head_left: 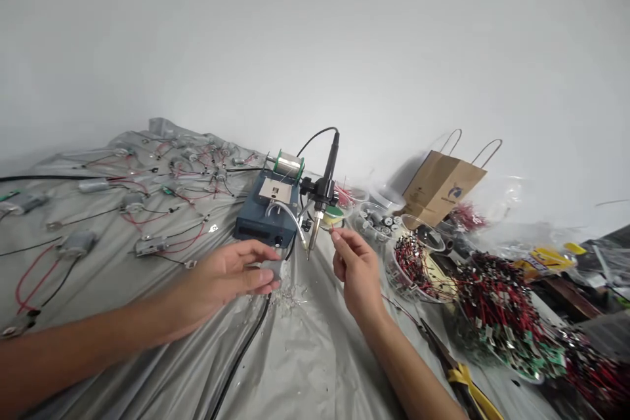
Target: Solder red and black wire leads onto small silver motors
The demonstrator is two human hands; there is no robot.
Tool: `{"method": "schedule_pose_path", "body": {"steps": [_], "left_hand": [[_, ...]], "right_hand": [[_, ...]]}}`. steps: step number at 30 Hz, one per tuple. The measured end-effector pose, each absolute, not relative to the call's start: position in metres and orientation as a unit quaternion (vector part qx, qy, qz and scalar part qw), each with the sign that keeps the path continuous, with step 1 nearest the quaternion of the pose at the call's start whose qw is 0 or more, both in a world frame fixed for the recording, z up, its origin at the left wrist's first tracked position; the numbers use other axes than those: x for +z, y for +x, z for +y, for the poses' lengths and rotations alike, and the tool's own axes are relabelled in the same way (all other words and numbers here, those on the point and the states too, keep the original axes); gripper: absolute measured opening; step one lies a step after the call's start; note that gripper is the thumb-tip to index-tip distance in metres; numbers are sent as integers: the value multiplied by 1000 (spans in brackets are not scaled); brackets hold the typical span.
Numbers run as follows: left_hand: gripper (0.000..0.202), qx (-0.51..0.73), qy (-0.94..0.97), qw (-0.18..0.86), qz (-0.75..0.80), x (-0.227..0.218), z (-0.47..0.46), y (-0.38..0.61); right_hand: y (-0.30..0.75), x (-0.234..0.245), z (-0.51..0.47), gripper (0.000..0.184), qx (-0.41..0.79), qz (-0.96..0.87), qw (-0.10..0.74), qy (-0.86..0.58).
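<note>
Sheet [329, 361], two hands [221, 279] [357, 269], one soldering iron [329, 170]

Wires [499, 298] show red and black, the bag [440, 187] brown, the sheeting [319, 361] apparently grey.

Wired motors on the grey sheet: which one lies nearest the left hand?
The silver motor with red leads, closest to the left hand; the others on the grey sheet lie farther away, up or left.
</note>
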State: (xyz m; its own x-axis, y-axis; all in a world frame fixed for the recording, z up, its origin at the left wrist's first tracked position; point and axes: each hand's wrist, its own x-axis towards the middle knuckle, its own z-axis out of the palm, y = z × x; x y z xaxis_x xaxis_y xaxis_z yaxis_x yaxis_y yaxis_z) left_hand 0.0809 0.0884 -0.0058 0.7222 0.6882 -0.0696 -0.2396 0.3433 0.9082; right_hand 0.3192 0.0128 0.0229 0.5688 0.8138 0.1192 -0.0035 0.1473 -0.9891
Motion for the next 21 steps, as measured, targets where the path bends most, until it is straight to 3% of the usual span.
{"method": "schedule_pose_path", "body": {"steps": [13, 21], "left_hand": [[41, 306, 513, 761, 251, -14, 88, 84], [44, 301, 480, 777, 276, -3, 87, 85]], "right_hand": [[301, 29, -2, 27, 347, -406, 618, -577], [290, 32, -10, 32, 343, -421, 613, -574]]}}
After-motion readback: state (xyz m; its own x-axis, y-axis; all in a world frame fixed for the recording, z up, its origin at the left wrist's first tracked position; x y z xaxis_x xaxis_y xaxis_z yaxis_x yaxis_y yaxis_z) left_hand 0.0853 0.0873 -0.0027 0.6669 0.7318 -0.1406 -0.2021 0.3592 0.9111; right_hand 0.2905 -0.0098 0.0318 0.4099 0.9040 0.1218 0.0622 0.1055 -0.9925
